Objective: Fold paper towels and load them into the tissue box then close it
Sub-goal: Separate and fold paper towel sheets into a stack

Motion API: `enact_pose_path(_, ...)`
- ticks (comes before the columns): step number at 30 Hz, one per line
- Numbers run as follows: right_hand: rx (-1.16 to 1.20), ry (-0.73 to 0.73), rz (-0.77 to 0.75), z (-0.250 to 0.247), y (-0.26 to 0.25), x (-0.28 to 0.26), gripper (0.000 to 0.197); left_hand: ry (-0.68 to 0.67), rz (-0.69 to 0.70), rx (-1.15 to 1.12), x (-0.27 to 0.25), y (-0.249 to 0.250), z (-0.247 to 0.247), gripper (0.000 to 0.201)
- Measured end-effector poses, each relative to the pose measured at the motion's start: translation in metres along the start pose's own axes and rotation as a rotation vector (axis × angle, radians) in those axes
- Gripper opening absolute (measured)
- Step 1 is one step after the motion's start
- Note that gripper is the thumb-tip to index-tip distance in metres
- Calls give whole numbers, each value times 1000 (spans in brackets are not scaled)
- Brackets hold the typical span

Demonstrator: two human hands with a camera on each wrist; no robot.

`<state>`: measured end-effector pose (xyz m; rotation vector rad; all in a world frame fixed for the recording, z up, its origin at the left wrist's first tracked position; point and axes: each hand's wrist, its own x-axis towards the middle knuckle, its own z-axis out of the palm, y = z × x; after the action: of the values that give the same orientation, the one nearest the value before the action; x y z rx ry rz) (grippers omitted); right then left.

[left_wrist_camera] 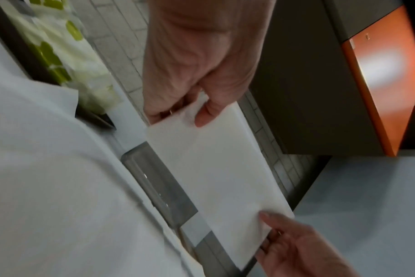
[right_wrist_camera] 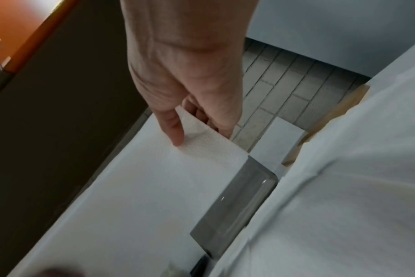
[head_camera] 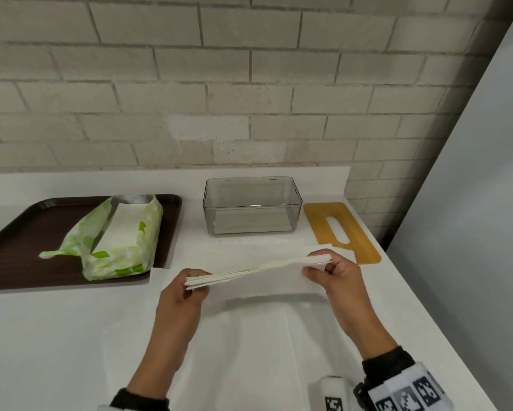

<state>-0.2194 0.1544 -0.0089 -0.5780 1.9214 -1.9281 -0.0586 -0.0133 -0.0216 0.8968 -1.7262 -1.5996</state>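
Note:
A folded stack of white paper towels (head_camera: 258, 269) hangs above the counter between both hands. My left hand (head_camera: 187, 287) pinches its left end and my right hand (head_camera: 328, 269) pinches its right end. The left wrist view shows the stack (left_wrist_camera: 216, 159) with the thumb on top; the right wrist view shows the stack (right_wrist_camera: 154, 187) gripped the same way. The clear grey tissue box (head_camera: 252, 206) stands empty behind the stack, near the wall. Its yellow slotted lid (head_camera: 341, 229) lies flat to the right of the box.
A dark brown tray (head_camera: 21, 247) at the left holds an open green paper towel packet (head_camera: 115, 241). Loose unfolded paper towel sheets (head_camera: 258, 336) lie on the white counter below my hands. A brick wall runs along the back and the counter edge runs along the right.

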Motion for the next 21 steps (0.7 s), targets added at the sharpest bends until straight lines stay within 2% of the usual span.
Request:
enact_pose_path(3, 29, 15, -41, 6, 9, -4, 26, 58, -17, -84, -1, -10, 11, 30)
enact_pose_path(8, -93, 8, 104, 11, 31, -7, 34, 105, -164, -120, -2, -29, 20, 37)
enact_pose_path(12, -210, -53, 193, 9, 34, -4, 31, 108, -178, -104, -2, -29, 21, 29)
enact_pose_path(14, -254, -73, 155, 4, 22, 0, 28, 81, -176, -47, -2, -23, 14, 25)
enact_pose_path(16, -235, -69, 84, -1, 3, 7, 25, -29, -187, 71, -1, -17, 0, 23)
enact_pose_path(19, -89, -84, -28, -3, -32, 12, 23, -387, -200, 438, -5, -7, -12, 26)
enact_pose_path(20, -35, -101, -69, 0, -42, 14, 25, -444, -165, 523, -7, -2, -11, 23)
enact_pose_path(21, 13, -121, -109, 4, -51, 15, 27, -438, -102, 540, -9, 3, -7, 19)
